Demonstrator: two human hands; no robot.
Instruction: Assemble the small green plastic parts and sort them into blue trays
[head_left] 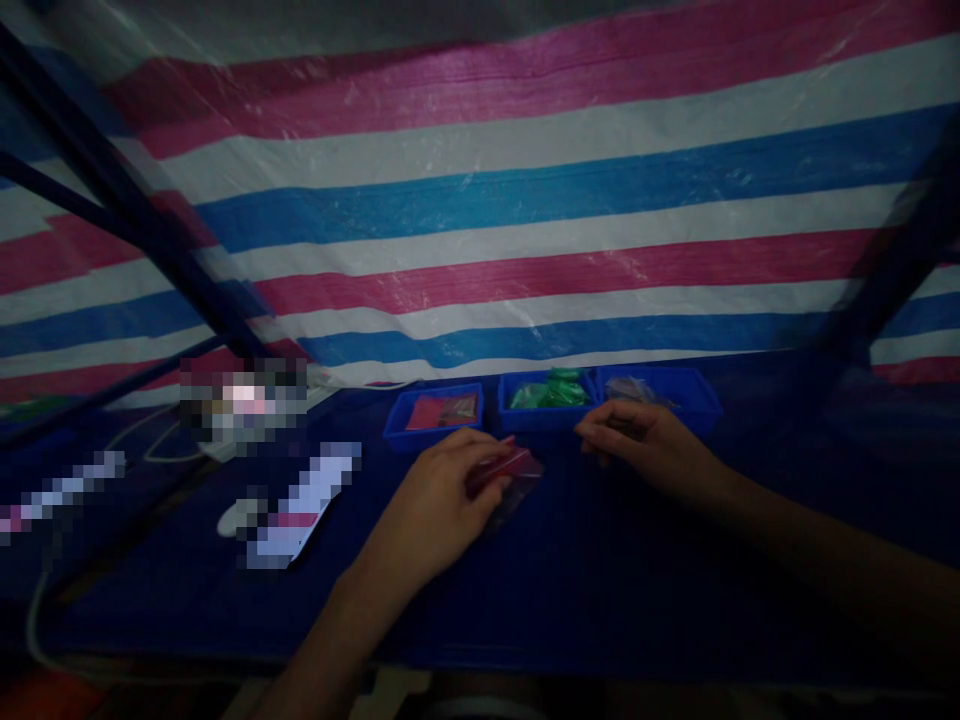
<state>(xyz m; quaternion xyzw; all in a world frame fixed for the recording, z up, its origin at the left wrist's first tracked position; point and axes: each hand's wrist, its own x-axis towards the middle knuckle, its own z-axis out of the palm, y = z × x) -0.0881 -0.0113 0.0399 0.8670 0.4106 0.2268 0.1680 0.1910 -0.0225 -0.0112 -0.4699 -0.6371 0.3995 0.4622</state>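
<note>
My left hand (pixel 446 500) is closed on a small clear plastic bag (pixel 517 475) with something pinkish-red in it, above the blue table. To its right, my right hand (pixel 645 440) has its fingers pinched together, just in front of the right blue tray; what it holds, if anything, is too dark to make out. Behind the hands stand three blue trays: the left tray (pixel 396 425) has red and brownish packets, the middle tray (pixel 525 420) has green wrapped items, and the right tray (pixel 697 400) has greyish clear packets, partly covered by my right hand.
A blurred-out phone-like object (pixel 307 510) and a white round object (pixel 238 518) lie on the table (pixel 570 590) at the left. Farther back are a pixelated item and white cables (pixel 161 455). A striped plastic sheet (pixel 525 200) hangs behind, between dark blue frame bars.
</note>
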